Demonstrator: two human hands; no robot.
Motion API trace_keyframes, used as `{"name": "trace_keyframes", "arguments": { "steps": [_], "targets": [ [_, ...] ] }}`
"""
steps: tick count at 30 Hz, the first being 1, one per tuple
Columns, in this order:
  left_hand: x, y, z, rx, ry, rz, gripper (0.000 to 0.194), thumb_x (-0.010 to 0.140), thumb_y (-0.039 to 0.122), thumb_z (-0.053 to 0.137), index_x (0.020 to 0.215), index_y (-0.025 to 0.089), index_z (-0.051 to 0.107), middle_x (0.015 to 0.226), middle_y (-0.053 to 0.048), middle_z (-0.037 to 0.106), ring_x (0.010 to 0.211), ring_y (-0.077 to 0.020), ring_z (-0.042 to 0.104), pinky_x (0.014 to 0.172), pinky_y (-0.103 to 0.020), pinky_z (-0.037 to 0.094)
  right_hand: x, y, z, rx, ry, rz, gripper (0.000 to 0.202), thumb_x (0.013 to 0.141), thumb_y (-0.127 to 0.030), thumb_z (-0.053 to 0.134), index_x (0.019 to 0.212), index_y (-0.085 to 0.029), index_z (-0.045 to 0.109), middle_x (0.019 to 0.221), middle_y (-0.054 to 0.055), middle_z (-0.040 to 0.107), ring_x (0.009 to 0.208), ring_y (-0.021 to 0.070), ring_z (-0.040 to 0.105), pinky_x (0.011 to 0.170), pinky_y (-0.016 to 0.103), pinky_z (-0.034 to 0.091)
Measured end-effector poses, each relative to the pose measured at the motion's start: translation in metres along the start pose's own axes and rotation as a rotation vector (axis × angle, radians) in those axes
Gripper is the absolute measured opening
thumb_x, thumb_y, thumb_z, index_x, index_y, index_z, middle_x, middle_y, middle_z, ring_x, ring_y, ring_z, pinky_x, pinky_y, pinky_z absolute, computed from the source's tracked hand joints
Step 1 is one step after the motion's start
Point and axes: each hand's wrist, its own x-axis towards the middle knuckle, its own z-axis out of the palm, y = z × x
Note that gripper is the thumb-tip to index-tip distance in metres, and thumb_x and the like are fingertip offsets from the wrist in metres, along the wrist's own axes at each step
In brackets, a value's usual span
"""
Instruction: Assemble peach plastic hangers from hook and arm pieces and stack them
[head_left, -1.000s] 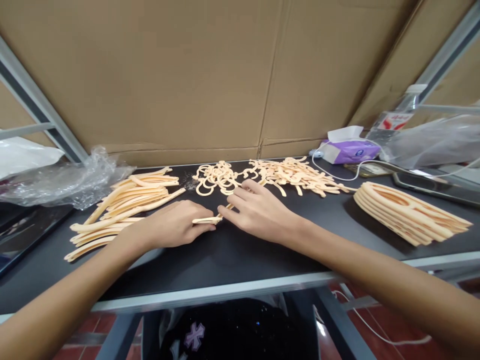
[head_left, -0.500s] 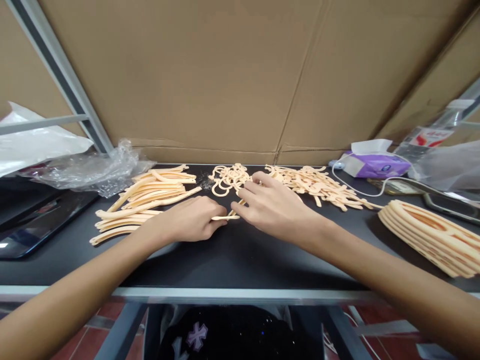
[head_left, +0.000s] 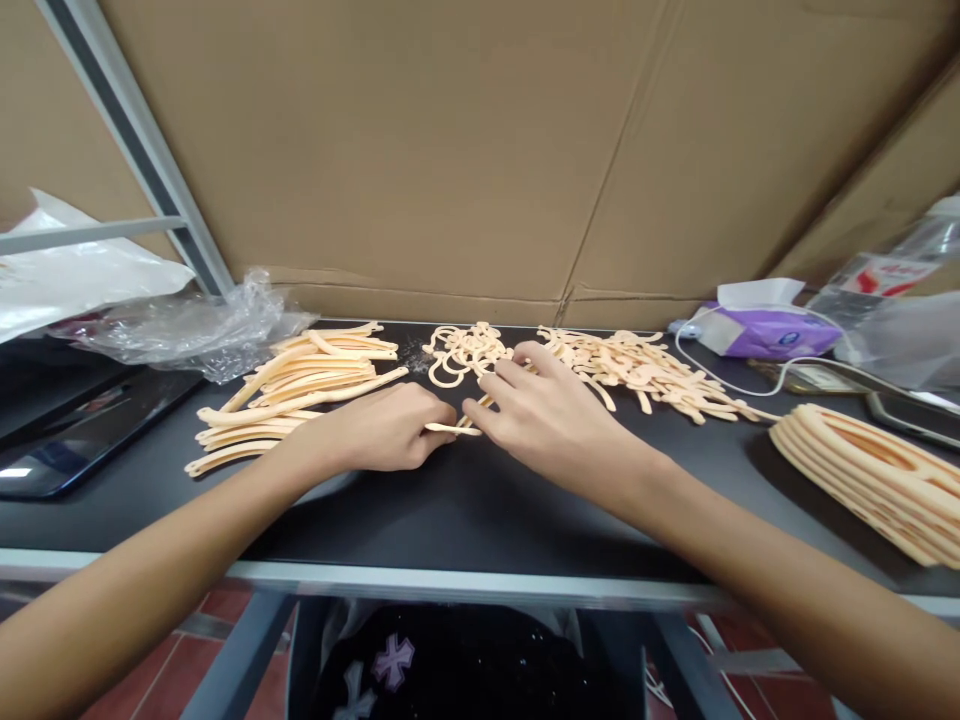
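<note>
Just above the black tabletop, my left hand [head_left: 397, 425] is closed, its fingertips pinching a thin cream-coloured strip [head_left: 457, 430]. My right hand [head_left: 536, 405] meets it from the other side, fingers bent, with thumb and index at the strip's right end. Part of a second slim piece shows between the right fingers; most of it is hidden. Left of the hands lies a stack of long curved cream strips [head_left: 330, 365]. Behind the hands is a small pile of looped cream pieces [head_left: 465, 350]. Beyond my right hand spreads a heap of short hooked cream pieces [head_left: 637, 365].
Stacked oval cream panels [head_left: 862, 470] stand at the right. A purple tissue pack [head_left: 780, 332], a white cable and a plastic bottle [head_left: 892, 270] are behind them. At left are crumpled clear plastic [head_left: 217, 325] and a dark glossy device [head_left: 82, 430]. A cardboard wall [head_left: 420, 150] closes the back.
The view has shifted slightly, so the things on the table appear a little displaced. Both hands stay together at the thin strip, with hardly any change in grip.
</note>
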Motion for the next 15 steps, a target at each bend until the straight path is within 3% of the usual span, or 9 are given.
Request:
{"name": "trace_keyframes", "arguments": {
  "steps": [5, 9, 15],
  "targets": [
    [0.0003, -0.0007, -0.0006, -0.043, 0.038, 0.059, 0.023, 0.084, 0.008, 0.051, 0.063, 0.016, 0.053, 0.061, 0.001, 0.055, 0.053, -0.0110, 0.046, 0.054, -0.026, 0.029, 0.0016, -0.0034, 0.0045, 0.021, -0.025, -0.004, 0.018, 0.093, -0.010, 0.055, 0.088, -0.016, 0.072, 0.083, 0.006, 0.070, 0.084, 0.0220, 0.062, 0.088, 0.040, 0.033],
    [0.0001, 0.0001, -0.0020, -0.077, 0.001, 0.044, 0.023, 0.085, 0.010, 0.050, 0.063, 0.017, 0.052, 0.058, 0.001, 0.054, 0.051, -0.0106, 0.045, 0.053, -0.025, 0.028, 0.0021, -0.0042, 0.0081, 0.056, -0.062, -0.040, 0.020, 0.095, -0.012, 0.054, 0.085, -0.017, 0.071, 0.082, 0.005, 0.070, 0.085, 0.0221, 0.062, 0.089, 0.039, 0.035],
    [0.0003, 0.0001, -0.0036, -0.057, 0.028, 0.076, 0.025, 0.086, 0.010, 0.051, 0.061, 0.016, 0.047, 0.056, 0.003, 0.049, 0.051, -0.0095, 0.039, 0.053, -0.026, 0.026, -0.0018, 0.0017, 0.0066, 0.051, -0.012, -0.005, 0.020, 0.095, -0.011, 0.053, 0.088, -0.017, 0.071, 0.084, 0.006, 0.070, 0.084, 0.0210, 0.060, 0.091, 0.040, 0.033]
  ]
}}
